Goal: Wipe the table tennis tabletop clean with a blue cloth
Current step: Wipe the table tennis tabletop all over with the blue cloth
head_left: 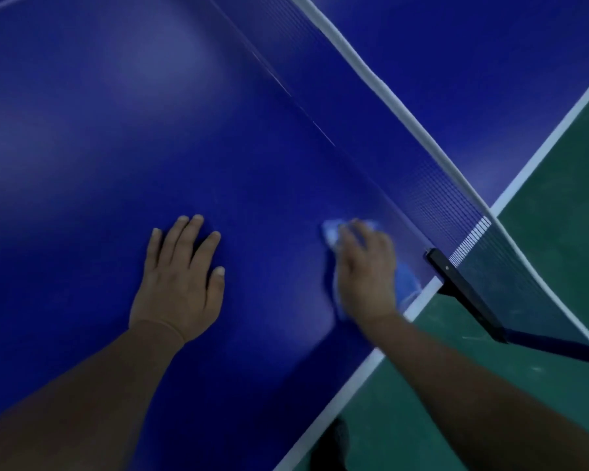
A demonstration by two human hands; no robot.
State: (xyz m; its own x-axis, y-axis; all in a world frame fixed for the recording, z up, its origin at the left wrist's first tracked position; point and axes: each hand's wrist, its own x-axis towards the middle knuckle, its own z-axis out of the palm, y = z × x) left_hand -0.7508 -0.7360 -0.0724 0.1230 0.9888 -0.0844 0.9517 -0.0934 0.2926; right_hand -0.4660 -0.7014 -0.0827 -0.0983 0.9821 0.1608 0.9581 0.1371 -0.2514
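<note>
The dark blue table tennis tabletop [116, 137] fills most of the view. My left hand [179, 283] lies flat on it with fingers straight and spread. My right hand [368, 273] presses a light blue cloth [405, 283] onto the tabletop close to the net and the table's white side edge. The cloth shows beyond the fingertips and on both sides of the hand; the hand and cloth are blurred.
The net [432, 185] with its white top band [388, 100] runs diagonally from top centre to the right. A black net clamp [463, 294] grips the table's side edge [347, 385]. Green floor [541, 300] lies beyond that edge.
</note>
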